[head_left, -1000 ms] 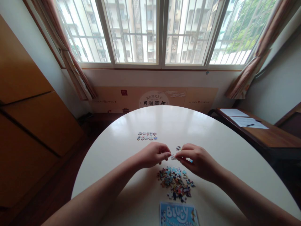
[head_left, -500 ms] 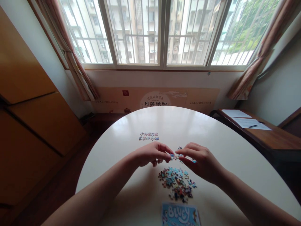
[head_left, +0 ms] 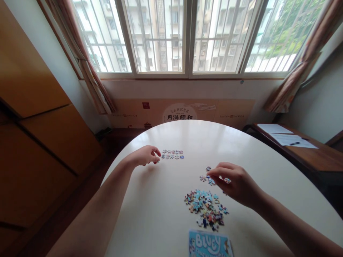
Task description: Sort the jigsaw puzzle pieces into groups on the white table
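My left hand (head_left: pixel 147 155) is over the left part of the table, its thumb and fingers pinched on a small jigsaw piece (head_left: pixel 158 161). Just right of those fingertips lie two neat rows of jigsaw pieces (head_left: pixel 173 154). My right hand (head_left: pixel 235 181) hovers over a few scattered pieces (head_left: pixel 211 181), its fingertips closed together beside them. Whatever they pinch, if anything, is too small to make out. Part of that scattered group is hidden by the right hand. Nearer me is a heaped pile of mixed jigsaw pieces (head_left: pixel 205 207).
A blue box or card marked "Bluey" (head_left: pixel 210 244) lies below the pile, cut off by the frame's lower edge. All this rests on a round white table (head_left: pixel 150 221). To the right, a wooden side table (head_left: pixel 302 157) holds papers and a pen.
My left hand has left the scattered pieces and moved left and away from me, carrying a jigsaw piece to the rows' left end. My right hand stays over the scattered pieces, fingertips now closer together.
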{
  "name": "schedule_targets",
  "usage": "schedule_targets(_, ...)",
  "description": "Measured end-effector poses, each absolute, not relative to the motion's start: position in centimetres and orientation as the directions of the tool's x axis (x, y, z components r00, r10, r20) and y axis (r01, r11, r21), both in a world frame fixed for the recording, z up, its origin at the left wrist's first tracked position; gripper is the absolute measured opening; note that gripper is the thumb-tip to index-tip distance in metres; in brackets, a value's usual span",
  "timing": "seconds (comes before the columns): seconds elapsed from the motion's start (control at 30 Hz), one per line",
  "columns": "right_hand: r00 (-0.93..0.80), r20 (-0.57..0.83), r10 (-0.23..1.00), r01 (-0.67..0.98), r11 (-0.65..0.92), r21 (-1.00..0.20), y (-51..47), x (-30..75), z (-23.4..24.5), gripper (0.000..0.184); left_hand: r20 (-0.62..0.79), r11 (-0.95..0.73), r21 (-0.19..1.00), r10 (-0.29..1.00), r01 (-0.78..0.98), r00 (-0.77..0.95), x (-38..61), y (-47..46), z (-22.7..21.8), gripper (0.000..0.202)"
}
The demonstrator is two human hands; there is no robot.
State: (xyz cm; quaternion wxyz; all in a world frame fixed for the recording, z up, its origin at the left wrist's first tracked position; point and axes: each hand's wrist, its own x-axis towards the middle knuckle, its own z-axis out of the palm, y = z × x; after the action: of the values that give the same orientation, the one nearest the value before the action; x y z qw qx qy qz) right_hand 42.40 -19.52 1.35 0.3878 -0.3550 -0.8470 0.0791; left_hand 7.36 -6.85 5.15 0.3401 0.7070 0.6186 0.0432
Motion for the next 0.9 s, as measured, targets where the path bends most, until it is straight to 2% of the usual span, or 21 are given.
schedule_targets(0.1, -0.448, 0.598, 0.664, 0.536, 0.736, -0.415, -19.5, 42.4, 1.4, 0.017, -0.371, -0.039, 0.533, 0.887, 0.845, 0.275, 7.1, -6.2, 3.5, 0.044)
schedule_targets(0.27, -0.453, 0.593, 0.665, 0.534, 0.736, -0.417, -19.6, 42.4, 1.5, 0.016, -0.295, -0.128, 0.544, 0.896, 0.829, 0.332, 7.1, -5.5, 2.3, 0.034)
schedule_targets(0.43, -0.452, 0.600, 0.660, 0.527, 0.740, -0.418, -19.7, 42.3, 1.7, 0.017, -0.243, -0.184, 0.417, 0.921, 0.890, 0.304, 7.6, -5.7, 2.7, 0.028)
schedule_targets(0.53, -0.450, 0.602, 0.660, 0.523, 0.741, -0.421, -19.7, 42.3, 1.7, 0.016, -0.218, -0.204, 0.379, 0.928, 0.902, 0.302, 7.8, -5.8, 2.7, 0.027)
schedule_targets(0.9, -0.451, 0.593, 0.667, 0.518, 0.736, -0.435, -19.8, 42.4, 1.6, 0.014, -0.184, -0.220, 0.404, 0.931, 0.888, 0.315, 7.3, -5.4, 2.4, 0.032)
